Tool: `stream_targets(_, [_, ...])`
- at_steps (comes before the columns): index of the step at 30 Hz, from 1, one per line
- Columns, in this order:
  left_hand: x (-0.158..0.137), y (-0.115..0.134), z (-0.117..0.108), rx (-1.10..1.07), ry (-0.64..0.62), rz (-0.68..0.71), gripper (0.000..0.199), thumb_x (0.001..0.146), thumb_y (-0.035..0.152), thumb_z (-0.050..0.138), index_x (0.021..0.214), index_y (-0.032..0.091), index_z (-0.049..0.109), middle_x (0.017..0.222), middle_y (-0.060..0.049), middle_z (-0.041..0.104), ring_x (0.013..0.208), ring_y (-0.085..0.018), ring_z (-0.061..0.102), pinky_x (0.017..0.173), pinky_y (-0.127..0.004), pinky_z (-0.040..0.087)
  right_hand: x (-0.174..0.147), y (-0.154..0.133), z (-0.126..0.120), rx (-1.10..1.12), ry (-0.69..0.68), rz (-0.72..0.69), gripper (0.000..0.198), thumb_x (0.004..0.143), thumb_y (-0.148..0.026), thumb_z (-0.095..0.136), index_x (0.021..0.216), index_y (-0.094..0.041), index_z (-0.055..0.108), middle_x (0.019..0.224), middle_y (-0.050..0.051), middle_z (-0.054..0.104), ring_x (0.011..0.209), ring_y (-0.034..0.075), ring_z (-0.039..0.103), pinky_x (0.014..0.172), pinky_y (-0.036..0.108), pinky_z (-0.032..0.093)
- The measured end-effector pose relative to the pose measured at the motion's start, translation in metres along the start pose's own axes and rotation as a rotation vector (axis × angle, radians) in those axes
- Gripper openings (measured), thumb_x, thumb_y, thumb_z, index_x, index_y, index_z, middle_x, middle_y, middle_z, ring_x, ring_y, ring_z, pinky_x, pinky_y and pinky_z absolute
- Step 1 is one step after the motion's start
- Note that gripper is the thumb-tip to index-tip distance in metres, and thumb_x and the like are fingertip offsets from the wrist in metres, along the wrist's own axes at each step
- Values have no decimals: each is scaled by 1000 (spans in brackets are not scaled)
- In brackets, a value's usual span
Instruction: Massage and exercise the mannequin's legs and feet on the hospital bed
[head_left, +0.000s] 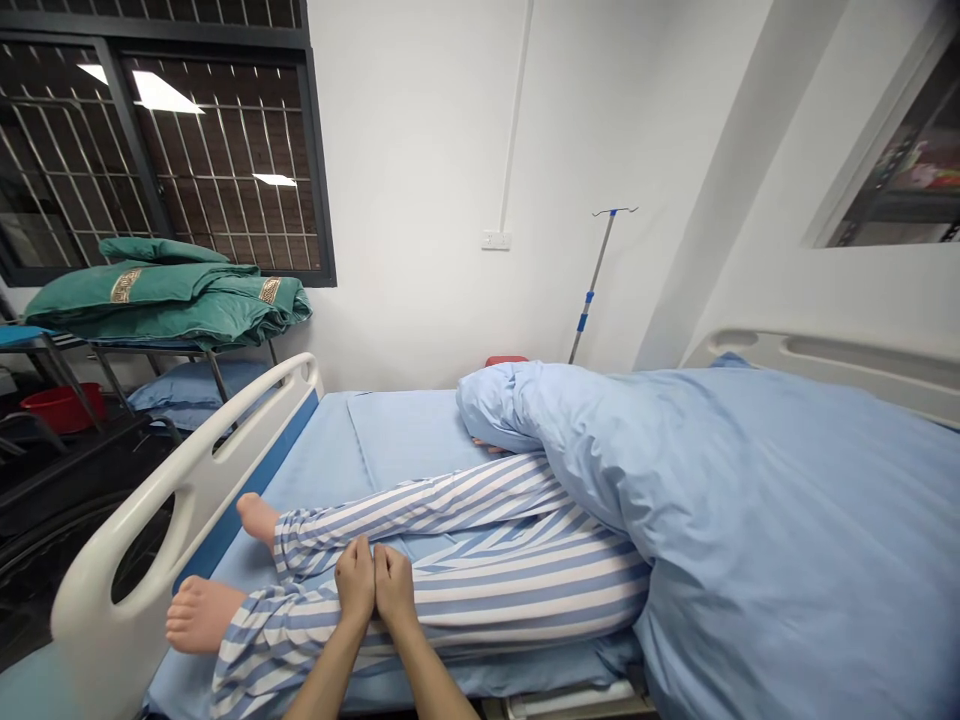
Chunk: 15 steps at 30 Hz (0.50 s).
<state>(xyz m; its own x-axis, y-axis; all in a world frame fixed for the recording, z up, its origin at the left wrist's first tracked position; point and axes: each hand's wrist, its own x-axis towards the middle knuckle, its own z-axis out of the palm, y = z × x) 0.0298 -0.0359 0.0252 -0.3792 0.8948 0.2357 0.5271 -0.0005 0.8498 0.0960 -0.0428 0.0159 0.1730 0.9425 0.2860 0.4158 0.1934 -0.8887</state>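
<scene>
My left hand (355, 580) and my right hand (394, 582) are side by side, both closed into fists with knuckles up and thumb sides close together. I see nothing sticking out of either fist. Beneath and around them are blue-and-white striped trousers (517, 592) on the legs of a figure lying on the bed. Its bare feet, the nearer foot (204, 614) and the farther foot (257, 518), look smooth like a mannequin's. Whether my fists touch the trouser cloth, I cannot tell. A light blue quilt (720, 480) is folded back over the figure's upper body and hides it.
A white footboard (135, 520) rises at the left end of the bed, a headboard (840, 350) at the right. Behind stands a drip pole (596, 285). Green folded bedding (172, 300) lies on chairs under the barred window, with a red bucket (64, 405) beside it.
</scene>
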Motion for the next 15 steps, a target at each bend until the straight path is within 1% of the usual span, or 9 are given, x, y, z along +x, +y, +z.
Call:
stream_targets(4, [-6,-19,8,52,-97,105,32,80,41,33,64,21,52,61,-3,60,61,-17,55,57,-25,35,-2,2,2,43,5,3,39,87,-33,30,57,-19,51,56,2,57,52,12,47,50,23,28])
stream_targets(6, [-8,-25,9,91,-106,122,31,82,39,33,66,21,52,63,-4,61,63,-17,56,58,-24,35,-2,1,2,39,15,8,38,87,-32,32,57,-19,51,55,1,56,52,12,46,50,23,28])
stream_targets(12, [-7,-25,10,187,-129,125,30,86,35,33,69,20,52,66,-4,62,66,-16,58,58,-23,34,-2,2,2,-17,25,18,40,87,-33,29,57,-18,51,55,2,57,52,12,46,50,23,26])
stream_targets(15, [-7,-24,9,242,-153,103,30,88,33,31,73,20,54,70,-4,64,69,-16,58,59,-23,34,0,2,0,-50,-10,9,41,87,-31,29,57,-18,52,56,2,58,53,12,47,50,23,26])
